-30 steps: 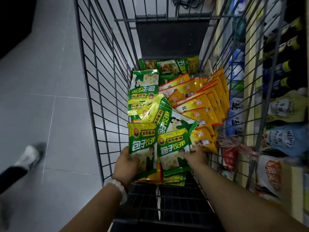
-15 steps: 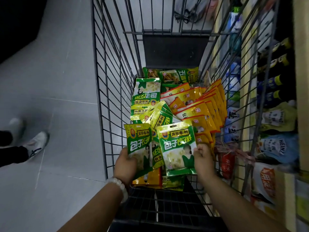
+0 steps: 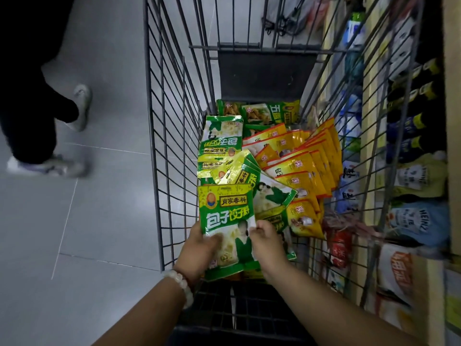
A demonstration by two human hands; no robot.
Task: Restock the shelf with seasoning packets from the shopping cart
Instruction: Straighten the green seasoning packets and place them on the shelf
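A grey wire shopping cart [image 3: 172, 136] holds several green seasoning packets [image 3: 222, 143] on its left side and a fanned row of orange packets [image 3: 306, 161] on its right. My left hand [image 3: 199, 248] grips a stack of green packets [image 3: 225, 213] by the lower left. My right hand [image 3: 267, 240] pinches the same stack at its right edge. The stack is lifted a little above the pile. The shelf [image 3: 374, 186] runs along the right of the cart, seen through the wires.
The shelf carries dark bottles [image 3: 419, 106], a blue Heinz pouch [image 3: 419, 221] and other pouches. Another person's legs and white shoes [image 3: 50, 166] stand on the grey tiled floor left of the cart. A dark flap [image 3: 267, 73] closes the cart's far end.
The two green packets held apart, one in each hand, have come together into one stack held by both hands. The person on the left has stepped further into view.
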